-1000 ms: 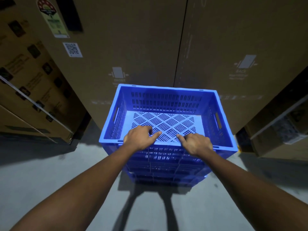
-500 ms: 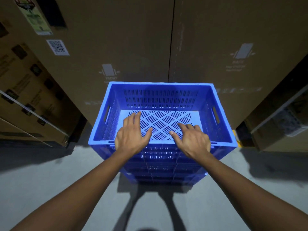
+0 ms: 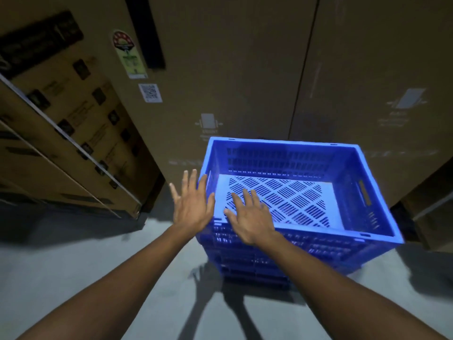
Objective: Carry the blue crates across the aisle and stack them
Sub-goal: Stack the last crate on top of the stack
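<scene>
A stack of blue slotted crates [image 3: 343,249] stands on the grey floor against tall cardboard boxes, right of centre. The top crate [image 3: 375,217] is empty, with a pale perforated bottom. My left hand [image 3: 193,204] hovers flat with fingers spread at the stack's near left corner, mostly over the floor. My right hand [image 3: 250,218] is also flat and spread, above the top crate's near rim at its left end. Neither hand grips anything. The lower crates show only as their front walls.
Tall brown cardboard boxes [image 3: 245,69] form a wall behind the stack. Leaning strapped cartons [image 3: 61,133] fill the left side. Another carton [image 3: 431,207] sits at the right edge. Grey concrete floor [image 3: 73,266] lies in front and to the left.
Both hands have let go of the top crate's near rim, opened flat and shifted left. The view has swung left, so the stack now sits right of centre.
</scene>
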Demonstrator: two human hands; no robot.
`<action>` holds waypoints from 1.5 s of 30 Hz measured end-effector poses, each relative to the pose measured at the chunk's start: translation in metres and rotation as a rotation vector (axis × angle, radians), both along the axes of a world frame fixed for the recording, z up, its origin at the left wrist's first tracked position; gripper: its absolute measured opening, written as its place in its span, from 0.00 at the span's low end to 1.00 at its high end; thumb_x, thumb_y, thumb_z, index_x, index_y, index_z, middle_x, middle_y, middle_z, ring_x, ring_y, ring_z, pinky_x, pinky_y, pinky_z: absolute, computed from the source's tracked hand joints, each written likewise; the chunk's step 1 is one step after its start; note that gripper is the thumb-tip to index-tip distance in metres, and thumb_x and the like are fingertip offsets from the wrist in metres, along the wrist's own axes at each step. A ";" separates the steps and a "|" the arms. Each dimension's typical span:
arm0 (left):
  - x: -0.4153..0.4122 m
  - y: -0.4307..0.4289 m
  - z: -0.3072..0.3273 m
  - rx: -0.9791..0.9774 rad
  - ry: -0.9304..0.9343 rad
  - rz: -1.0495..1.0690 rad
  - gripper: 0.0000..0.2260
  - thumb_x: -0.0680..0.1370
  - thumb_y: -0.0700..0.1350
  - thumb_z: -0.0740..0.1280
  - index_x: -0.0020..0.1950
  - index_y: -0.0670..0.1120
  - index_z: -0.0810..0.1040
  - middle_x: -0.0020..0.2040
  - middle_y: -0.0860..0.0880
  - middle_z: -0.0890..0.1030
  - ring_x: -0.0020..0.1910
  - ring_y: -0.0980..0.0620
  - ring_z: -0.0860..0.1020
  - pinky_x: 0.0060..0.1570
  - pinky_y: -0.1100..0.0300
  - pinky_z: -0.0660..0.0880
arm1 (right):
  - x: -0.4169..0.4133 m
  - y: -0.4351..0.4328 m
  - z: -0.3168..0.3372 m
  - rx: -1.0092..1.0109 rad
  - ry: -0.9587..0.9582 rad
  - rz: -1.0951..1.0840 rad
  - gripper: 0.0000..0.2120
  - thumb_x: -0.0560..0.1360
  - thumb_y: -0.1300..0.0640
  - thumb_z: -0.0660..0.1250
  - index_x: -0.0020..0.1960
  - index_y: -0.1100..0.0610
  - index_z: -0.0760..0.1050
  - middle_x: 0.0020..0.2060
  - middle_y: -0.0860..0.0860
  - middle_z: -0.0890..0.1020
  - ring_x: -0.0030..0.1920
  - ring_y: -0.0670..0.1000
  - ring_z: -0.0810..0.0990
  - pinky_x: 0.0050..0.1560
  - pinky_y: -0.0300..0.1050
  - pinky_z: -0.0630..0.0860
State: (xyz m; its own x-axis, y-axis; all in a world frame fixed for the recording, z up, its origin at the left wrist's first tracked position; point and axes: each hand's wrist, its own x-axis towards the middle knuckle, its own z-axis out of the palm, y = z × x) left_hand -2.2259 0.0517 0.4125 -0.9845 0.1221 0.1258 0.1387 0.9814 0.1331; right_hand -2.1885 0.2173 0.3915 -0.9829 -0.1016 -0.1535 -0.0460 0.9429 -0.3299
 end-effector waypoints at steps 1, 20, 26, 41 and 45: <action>-0.005 -0.010 -0.004 0.031 -0.054 -0.005 0.26 0.82 0.55 0.56 0.79 0.47 0.58 0.80 0.44 0.54 0.80 0.44 0.48 0.74 0.35 0.48 | -0.006 -0.014 0.000 0.007 0.001 0.007 0.30 0.82 0.37 0.47 0.80 0.50 0.52 0.80 0.56 0.51 0.79 0.58 0.44 0.74 0.62 0.53; -0.007 -0.013 -0.040 0.143 -0.093 -0.178 0.28 0.80 0.57 0.44 0.77 0.49 0.64 0.81 0.42 0.50 0.79 0.41 0.51 0.75 0.42 0.57 | -0.013 -0.050 -0.010 0.153 -0.036 -0.088 0.27 0.83 0.41 0.41 0.79 0.46 0.56 0.80 0.48 0.54 0.79 0.54 0.48 0.70 0.54 0.65; 0.008 0.019 -0.018 -0.064 -0.156 -0.257 0.24 0.84 0.54 0.48 0.79 0.49 0.58 0.81 0.43 0.45 0.80 0.44 0.42 0.75 0.37 0.46 | 0.000 -0.016 -0.007 0.093 -0.100 -0.128 0.29 0.81 0.39 0.44 0.80 0.48 0.52 0.80 0.55 0.52 0.79 0.58 0.47 0.74 0.63 0.54; 0.047 0.278 -0.026 0.032 -0.308 -0.497 0.26 0.84 0.56 0.46 0.80 0.46 0.54 0.81 0.41 0.50 0.80 0.43 0.46 0.76 0.42 0.51 | 0.058 0.248 -0.015 0.248 -0.033 -0.320 0.31 0.80 0.37 0.44 0.79 0.49 0.56 0.80 0.57 0.49 0.79 0.56 0.38 0.74 0.66 0.37; 0.050 0.304 -0.029 0.005 -0.322 -0.490 0.26 0.84 0.56 0.46 0.80 0.47 0.52 0.81 0.42 0.49 0.80 0.44 0.46 0.76 0.42 0.51 | 0.064 0.267 -0.014 0.233 0.001 -0.322 0.37 0.74 0.36 0.37 0.78 0.48 0.59 0.80 0.57 0.48 0.79 0.55 0.37 0.73 0.67 0.39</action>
